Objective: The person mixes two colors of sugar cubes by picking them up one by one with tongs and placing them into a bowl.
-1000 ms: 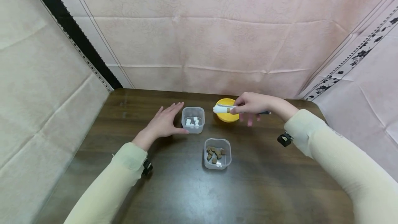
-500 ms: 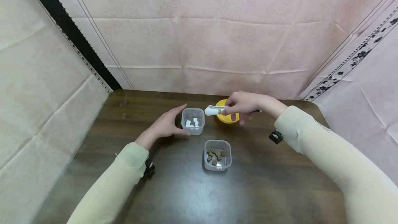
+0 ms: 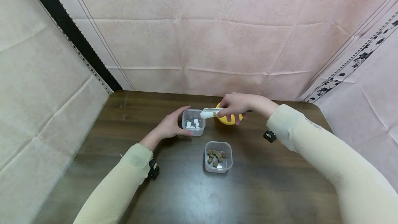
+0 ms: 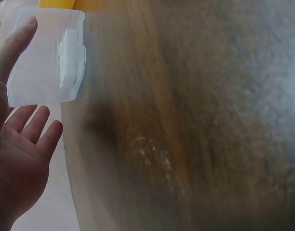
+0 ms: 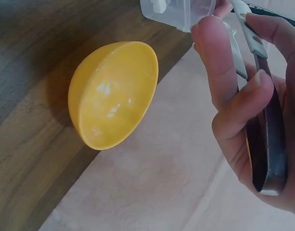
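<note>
My right hand (image 3: 234, 105) holds a pair of tongs (image 3: 207, 114) with white tips and a dark metal handle (image 5: 271, 159). The tips reach left to the right rim of a clear plastic container (image 3: 201, 131), which has several white cubes (image 3: 188, 124) in it. Below the right hand stands a yellow bowl (image 5: 116, 96), with no contents visible in the right wrist view. My left hand (image 3: 169, 125) is spread at the container's left side. In the left wrist view its thumb (image 4: 17, 45) overlaps the container wall, while the other fingers are loosely extended beside it.
Nearer on the dark wooden table (image 3: 174, 196) stands a second clear container (image 3: 218, 143) with several brown cubes (image 3: 215, 164). Behind the table's far edge hangs a pale patterned cloth (image 3: 217, 51), and similar cloth borders both sides.
The right hand has moved left with the tongs, from over the yellow bowl to the rim of the container of white cubes. The left hand has come slightly closer round that container.
</note>
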Demonstrator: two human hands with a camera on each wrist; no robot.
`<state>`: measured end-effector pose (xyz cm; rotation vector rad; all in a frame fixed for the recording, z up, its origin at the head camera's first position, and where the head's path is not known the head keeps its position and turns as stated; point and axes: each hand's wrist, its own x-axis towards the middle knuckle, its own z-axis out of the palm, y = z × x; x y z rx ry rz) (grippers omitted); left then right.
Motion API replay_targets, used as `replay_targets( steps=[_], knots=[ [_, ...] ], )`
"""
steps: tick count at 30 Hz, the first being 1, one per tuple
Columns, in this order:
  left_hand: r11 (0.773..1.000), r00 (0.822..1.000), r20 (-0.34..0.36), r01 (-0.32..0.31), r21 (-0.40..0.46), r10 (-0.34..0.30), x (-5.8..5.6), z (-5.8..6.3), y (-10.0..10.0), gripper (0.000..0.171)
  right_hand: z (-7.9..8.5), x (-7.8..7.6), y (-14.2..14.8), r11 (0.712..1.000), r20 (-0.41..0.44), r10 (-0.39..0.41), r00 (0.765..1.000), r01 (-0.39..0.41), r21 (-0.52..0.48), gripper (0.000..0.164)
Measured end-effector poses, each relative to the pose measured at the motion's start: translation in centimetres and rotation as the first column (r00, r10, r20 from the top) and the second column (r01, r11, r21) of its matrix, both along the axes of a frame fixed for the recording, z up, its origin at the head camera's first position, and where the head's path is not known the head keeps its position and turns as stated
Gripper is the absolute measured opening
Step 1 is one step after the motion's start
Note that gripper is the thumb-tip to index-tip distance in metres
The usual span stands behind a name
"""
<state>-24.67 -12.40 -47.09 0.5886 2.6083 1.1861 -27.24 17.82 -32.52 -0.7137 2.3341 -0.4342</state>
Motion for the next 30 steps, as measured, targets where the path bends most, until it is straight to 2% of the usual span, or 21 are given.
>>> replay_targets(
  steps=[7,14,30],
  knots=[
    [0.999,0.999,0.041,-0.003,0.034,0.002,-0.1,-0.1,0.2,0.108,0.1,-0.5,-1.6,0.998,-0.016,0.029,0.999,-0.028,0.059,0.036],
    [0.996,0.997,0.078,-0.014,0.085,0.007,0.1,-0.1,0.4,0.104,0.3,-0.8,-3.3,0.992,-0.037,0.026,0.999,-0.021,0.123,0.029],
    [0.99,0.997,0.082,-0.006,0.144,-0.006,-0.1,-0.5,0.4,0.099,0.6,-0.8,-6.6,0.954,-0.104,0.113,0.988,-0.079,0.288,0.031]
  ],
)
